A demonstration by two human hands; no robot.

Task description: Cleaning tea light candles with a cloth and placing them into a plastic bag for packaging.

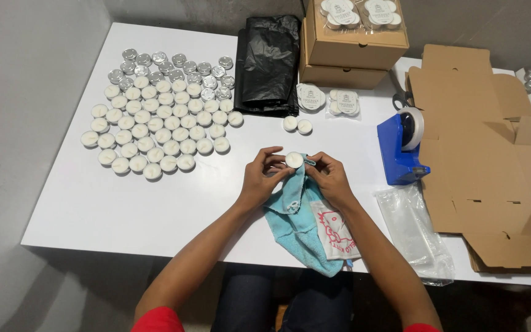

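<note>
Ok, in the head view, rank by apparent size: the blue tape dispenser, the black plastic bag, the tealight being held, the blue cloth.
1. Black plastic bag
2. Blue cloth, close to the bag; it lies nearer the camera, so unsure
3. Blue tape dispenser
4. Tealight, held between both hands

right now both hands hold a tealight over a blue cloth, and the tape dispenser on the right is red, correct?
Not quite: the tape dispenser is blue, not red, as the head view shows. The rest stands: the left hand and right hand hold a tealight over the blue cloth.
</note>
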